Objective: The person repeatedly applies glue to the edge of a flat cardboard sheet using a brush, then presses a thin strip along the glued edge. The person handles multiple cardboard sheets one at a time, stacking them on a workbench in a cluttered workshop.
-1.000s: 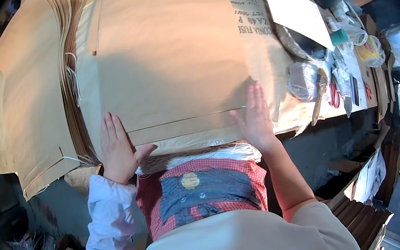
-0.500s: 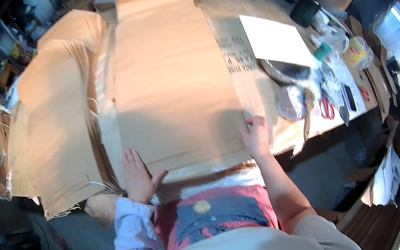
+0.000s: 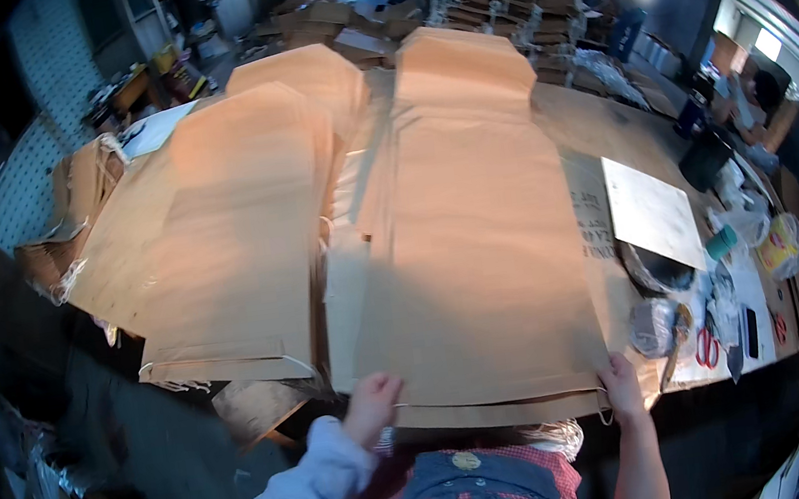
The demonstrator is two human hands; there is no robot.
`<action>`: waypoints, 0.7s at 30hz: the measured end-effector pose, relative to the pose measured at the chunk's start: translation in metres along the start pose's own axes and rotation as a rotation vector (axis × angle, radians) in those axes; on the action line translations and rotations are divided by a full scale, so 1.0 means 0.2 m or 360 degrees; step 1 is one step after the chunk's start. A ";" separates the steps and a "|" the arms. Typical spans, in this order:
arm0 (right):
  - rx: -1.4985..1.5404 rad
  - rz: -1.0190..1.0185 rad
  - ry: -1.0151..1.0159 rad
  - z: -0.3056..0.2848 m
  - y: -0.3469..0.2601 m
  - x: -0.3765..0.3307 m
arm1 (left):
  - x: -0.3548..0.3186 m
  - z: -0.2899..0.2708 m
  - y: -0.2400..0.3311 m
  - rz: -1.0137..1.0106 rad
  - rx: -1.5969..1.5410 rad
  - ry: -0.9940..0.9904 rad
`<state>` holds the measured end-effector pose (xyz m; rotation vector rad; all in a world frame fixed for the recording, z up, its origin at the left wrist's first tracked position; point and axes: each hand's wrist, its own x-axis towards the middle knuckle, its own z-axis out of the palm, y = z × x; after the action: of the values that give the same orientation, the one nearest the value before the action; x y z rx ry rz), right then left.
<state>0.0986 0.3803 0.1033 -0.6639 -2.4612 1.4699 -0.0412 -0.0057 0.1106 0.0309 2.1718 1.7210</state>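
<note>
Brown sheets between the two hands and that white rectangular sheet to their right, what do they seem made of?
Brown sheets: probably kraft paper, matte, from the plain tan colour and soft creases. White rectangular sheet: perhaps stiff board or plastic, smooth-looking, judging by its flat face and straight edges; which one is unclear.

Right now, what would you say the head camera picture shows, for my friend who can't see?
A person's left hand and right hand touch the near corners of a long brown paper sheet on a worktable. A stack of similar sheets lies to the left; a white panel and red-handled scissors are to the right.
</note>
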 end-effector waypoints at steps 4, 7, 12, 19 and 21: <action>-0.0254 -0.0473 0.0398 0.30 -0.10 -0.03 | -0.06 -0.10 0.21 0.1424 0.1186 0.0484; 0.0228 -0.0314 0.0194 0.56 -0.16 -0.01 | -0.18 -0.36 0.15 0.1527 0.1341 0.1055; 0.0301 -0.0790 -0.0480 1.02 -0.70 0.09 | -0.29 -1.01 -0.06 0.0899 0.0761 0.1588; 0.0668 -0.0007 -0.1266 1.79 -1.09 0.19 | 0.04 -2.13 -0.28 0.0682 0.0906 0.1502; 0.0892 0.0208 -0.1382 1.82 -1.12 0.13 | 0.08 -2.35 -0.38 0.0223 0.0981 0.1485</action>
<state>-0.1277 0.0169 0.1192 -0.0520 -2.2819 2.7910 -0.1795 -0.4620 0.1230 -0.5766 3.3692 1.1397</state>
